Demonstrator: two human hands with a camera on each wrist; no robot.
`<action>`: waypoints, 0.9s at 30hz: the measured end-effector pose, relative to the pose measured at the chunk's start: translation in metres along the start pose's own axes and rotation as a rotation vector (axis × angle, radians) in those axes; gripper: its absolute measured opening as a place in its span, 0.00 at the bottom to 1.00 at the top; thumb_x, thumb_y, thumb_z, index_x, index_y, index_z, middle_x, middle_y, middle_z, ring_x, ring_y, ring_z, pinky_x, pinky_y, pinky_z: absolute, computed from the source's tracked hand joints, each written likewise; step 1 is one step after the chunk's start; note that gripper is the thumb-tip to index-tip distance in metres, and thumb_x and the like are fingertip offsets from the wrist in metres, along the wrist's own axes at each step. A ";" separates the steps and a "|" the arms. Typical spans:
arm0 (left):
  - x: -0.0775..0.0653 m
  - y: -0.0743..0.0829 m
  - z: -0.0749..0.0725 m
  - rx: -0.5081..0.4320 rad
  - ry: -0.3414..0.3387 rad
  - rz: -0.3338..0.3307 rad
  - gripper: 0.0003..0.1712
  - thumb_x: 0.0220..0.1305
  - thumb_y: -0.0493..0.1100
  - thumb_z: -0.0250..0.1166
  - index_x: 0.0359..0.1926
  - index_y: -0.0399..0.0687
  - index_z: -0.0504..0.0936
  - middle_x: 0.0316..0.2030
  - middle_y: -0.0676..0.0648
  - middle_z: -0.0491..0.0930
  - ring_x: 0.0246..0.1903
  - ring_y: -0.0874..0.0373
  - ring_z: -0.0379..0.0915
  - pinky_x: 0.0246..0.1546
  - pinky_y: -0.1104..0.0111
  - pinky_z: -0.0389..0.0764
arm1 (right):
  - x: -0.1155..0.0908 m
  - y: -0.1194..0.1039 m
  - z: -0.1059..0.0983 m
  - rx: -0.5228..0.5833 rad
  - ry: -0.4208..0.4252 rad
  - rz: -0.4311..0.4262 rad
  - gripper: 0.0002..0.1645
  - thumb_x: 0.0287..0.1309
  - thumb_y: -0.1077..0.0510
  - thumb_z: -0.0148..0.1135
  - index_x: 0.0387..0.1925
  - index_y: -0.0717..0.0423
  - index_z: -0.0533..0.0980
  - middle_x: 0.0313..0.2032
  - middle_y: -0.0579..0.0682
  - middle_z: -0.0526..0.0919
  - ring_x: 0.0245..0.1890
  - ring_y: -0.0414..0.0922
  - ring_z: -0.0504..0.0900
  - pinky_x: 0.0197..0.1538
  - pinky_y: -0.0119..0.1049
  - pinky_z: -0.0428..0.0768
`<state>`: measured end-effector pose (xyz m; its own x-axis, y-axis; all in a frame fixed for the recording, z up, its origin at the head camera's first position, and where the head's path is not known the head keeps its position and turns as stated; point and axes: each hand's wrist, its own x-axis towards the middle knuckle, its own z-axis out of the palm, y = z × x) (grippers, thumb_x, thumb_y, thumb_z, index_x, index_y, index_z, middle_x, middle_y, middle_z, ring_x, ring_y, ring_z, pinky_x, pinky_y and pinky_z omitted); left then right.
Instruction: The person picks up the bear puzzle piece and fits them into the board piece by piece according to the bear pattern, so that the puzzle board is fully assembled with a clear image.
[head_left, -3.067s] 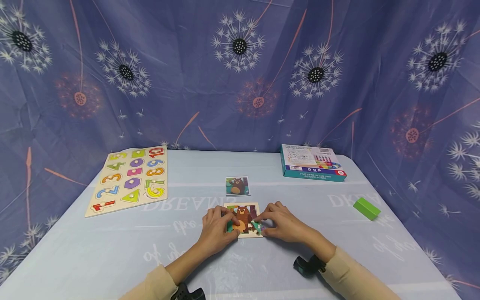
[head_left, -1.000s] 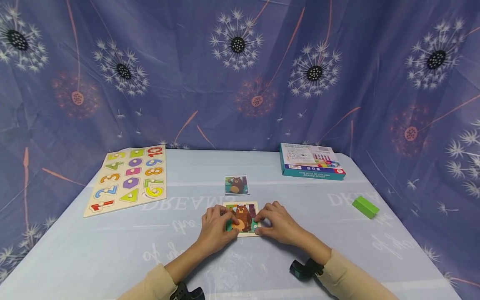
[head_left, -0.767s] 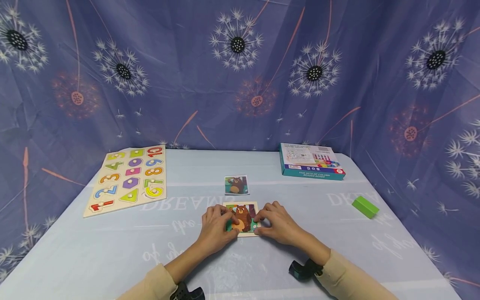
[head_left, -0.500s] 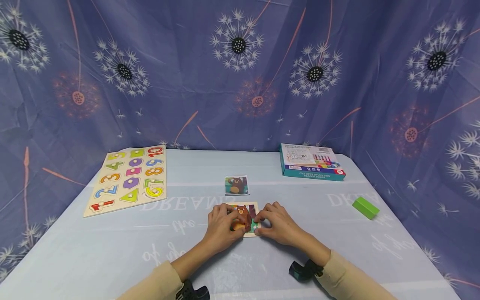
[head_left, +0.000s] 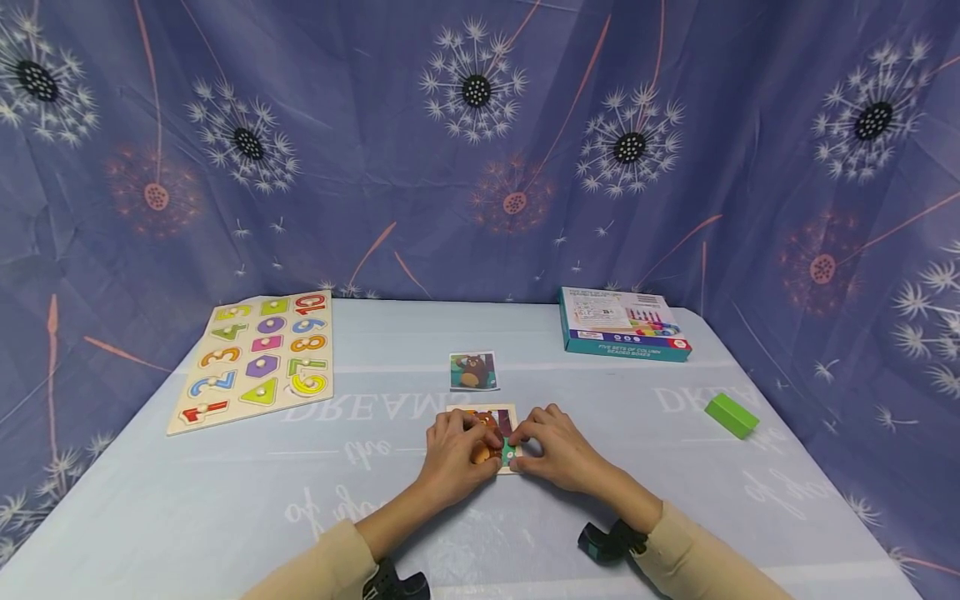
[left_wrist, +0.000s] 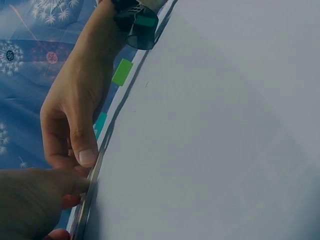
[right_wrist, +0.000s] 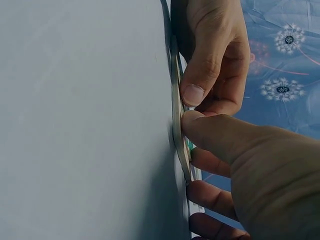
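A small wooden bear jigsaw puzzle (head_left: pixel 491 418) lies flat at the middle of the table in the head view. My left hand (head_left: pixel 457 457) reaches over its left half, with curled thumb and index finger on the pieces. At the lower right corner, my right hand (head_left: pixel 561 448) pinches a green puzzle piece (head_left: pixel 509 455) that sits in the frame. Both hands' fingertips are close together. In the right wrist view, the right thumb (right_wrist: pixel 197 122) lies at the puzzle's near edge, below the left thumb (right_wrist: pixel 195 94). The left fingers hide much of the bear picture.
Just behind the puzzle is a bear picture card (head_left: pixel 473 372). A wooden number board (head_left: pixel 255 358) lies at left, and a teal-edged box (head_left: pixel 626 325) at back right. Farther right sits a green block (head_left: pixel 732 416). A dandelion-print curtain (head_left: pixel 360 167) surrounds the table.
The green piece, tilted in my right fingers at first, now sits level in the frame. My left hand has slid right across the puzzle, while the right hand has stayed at the corner.
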<state>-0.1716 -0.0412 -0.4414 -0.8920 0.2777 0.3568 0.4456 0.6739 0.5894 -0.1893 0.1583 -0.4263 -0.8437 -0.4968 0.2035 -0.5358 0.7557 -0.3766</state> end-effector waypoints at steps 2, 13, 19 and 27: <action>0.000 0.000 0.000 -0.001 0.000 -0.003 0.06 0.46 0.45 0.70 0.28 0.58 0.81 0.42 0.49 0.71 0.49 0.50 0.59 0.51 0.50 0.58 | 0.000 0.000 0.000 0.006 -0.001 0.003 0.13 0.43 0.46 0.72 0.34 0.40 0.81 0.35 0.39 0.76 0.39 0.37 0.65 0.44 0.37 0.65; -0.001 0.001 0.001 0.006 -0.013 -0.022 0.06 0.46 0.45 0.69 0.28 0.58 0.82 0.43 0.49 0.71 0.49 0.50 0.59 0.52 0.49 0.57 | 0.000 0.000 0.000 0.002 -0.008 0.008 0.11 0.43 0.47 0.72 0.32 0.40 0.81 0.35 0.38 0.75 0.37 0.37 0.64 0.42 0.34 0.63; -0.002 0.000 0.001 -0.004 -0.018 -0.030 0.06 0.46 0.45 0.69 0.28 0.58 0.81 0.43 0.48 0.70 0.49 0.50 0.59 0.53 0.48 0.56 | -0.001 -0.001 -0.001 0.007 -0.018 0.018 0.11 0.44 0.47 0.72 0.32 0.40 0.81 0.34 0.38 0.74 0.37 0.37 0.63 0.41 0.34 0.62; -0.002 0.000 0.002 -0.004 -0.018 -0.030 0.06 0.46 0.45 0.69 0.28 0.58 0.81 0.44 0.48 0.70 0.50 0.49 0.59 0.53 0.48 0.56 | -0.001 0.000 -0.001 0.010 -0.002 -0.008 0.11 0.45 0.47 0.72 0.32 0.40 0.81 0.35 0.39 0.76 0.37 0.37 0.64 0.42 0.35 0.63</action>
<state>-0.1704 -0.0405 -0.4436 -0.9061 0.2701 0.3256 0.4190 0.6793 0.6025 -0.1880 0.1590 -0.4255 -0.8392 -0.5038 0.2049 -0.5424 0.7473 -0.3838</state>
